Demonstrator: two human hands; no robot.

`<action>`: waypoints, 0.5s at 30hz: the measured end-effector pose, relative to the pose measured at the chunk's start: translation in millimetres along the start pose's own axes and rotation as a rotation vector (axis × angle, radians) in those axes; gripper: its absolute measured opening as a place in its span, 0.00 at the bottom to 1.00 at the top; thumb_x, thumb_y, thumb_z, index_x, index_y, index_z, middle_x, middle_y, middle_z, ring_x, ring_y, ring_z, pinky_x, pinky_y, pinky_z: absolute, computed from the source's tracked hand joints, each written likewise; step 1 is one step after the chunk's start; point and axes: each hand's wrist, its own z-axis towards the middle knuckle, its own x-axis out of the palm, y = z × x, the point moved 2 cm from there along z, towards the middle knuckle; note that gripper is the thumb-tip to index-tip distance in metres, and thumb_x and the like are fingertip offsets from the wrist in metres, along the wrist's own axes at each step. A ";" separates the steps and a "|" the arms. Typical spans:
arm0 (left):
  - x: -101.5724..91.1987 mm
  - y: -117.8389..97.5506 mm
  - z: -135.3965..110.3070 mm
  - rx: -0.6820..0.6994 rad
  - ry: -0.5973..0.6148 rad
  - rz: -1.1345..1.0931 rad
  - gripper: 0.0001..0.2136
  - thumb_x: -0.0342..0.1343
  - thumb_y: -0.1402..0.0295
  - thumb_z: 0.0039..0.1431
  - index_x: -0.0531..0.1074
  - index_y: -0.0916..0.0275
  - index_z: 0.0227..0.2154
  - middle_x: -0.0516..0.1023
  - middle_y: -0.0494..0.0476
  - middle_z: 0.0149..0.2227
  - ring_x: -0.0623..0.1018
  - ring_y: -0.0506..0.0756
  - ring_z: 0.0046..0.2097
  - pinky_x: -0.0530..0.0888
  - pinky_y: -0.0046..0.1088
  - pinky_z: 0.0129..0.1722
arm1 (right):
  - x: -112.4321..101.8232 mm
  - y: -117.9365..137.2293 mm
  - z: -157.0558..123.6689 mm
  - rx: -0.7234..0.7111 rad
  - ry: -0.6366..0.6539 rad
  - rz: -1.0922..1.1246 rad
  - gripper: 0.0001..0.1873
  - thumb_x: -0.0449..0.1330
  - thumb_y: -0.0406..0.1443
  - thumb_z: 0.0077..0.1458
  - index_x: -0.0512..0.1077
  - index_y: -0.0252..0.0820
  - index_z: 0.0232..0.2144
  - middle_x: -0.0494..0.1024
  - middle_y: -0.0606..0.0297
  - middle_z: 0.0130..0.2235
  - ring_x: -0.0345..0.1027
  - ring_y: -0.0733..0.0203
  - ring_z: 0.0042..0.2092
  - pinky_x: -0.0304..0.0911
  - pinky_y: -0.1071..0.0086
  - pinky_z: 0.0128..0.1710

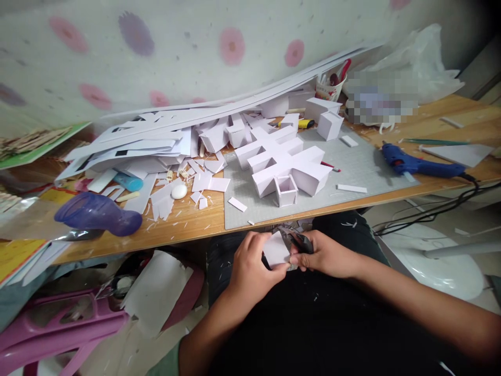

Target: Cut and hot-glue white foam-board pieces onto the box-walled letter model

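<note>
Over my lap, my left hand [252, 261] grips a small white board piece [276, 249] between thumb and fingers. My right hand [319, 253] is closed around a black-handled tool [300, 241] with a greyish metal head, right against the piece's far right side. Whether that tool is scissors or pliers I cannot tell. Ahead of both hands, a white board model [279, 159] with several projecting arms stands on the grey cutting mat [242, 216]. A small open-topped white box [287, 190] sits at the model's near end.
A blue hot glue gun [420, 163] lies at the mat's right, its cable trailing off the desk. White scraps [211, 183], a purple translucent bottle [99, 214] and stacked white sheets [144, 138] cover the left. A yellow cutter [305, 124] lies behind the model. A pink chair [66, 329] stands lower left.
</note>
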 end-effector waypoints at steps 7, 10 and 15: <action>-6.7 0.9 1.6 0.007 0.015 -0.032 0.24 0.63 0.71 0.43 0.69 0.64 0.47 0.72 0.62 0.43 0.75 0.59 0.44 0.74 0.35 0.43 | -10.2 2.6 -4.8 -0.088 -0.115 0.007 0.14 0.65 0.42 0.48 0.69 0.37 0.29 0.69 0.69 0.27 0.60 0.67 0.28 0.58 0.71 0.29; -5.4 -0.9 2.4 0.021 0.106 -0.054 0.26 0.61 0.74 0.45 0.68 0.62 0.51 0.72 0.61 0.44 0.75 0.58 0.43 0.75 0.35 0.42 | -12.4 5.1 -4.6 -0.101 -0.201 0.082 0.18 0.64 0.43 0.49 0.70 0.36 0.39 0.71 0.66 0.31 0.60 0.68 0.27 0.58 0.71 0.28; -4.0 -1.9 1.0 0.005 0.143 -0.154 0.30 0.61 0.75 0.47 0.64 0.58 0.56 0.76 0.60 0.43 0.77 0.59 0.43 0.75 0.37 0.44 | -9.9 8.1 -1.1 -0.100 -0.290 0.116 0.15 0.66 0.42 0.47 0.71 0.37 0.30 0.66 0.73 0.21 0.55 0.71 0.22 0.52 0.73 0.23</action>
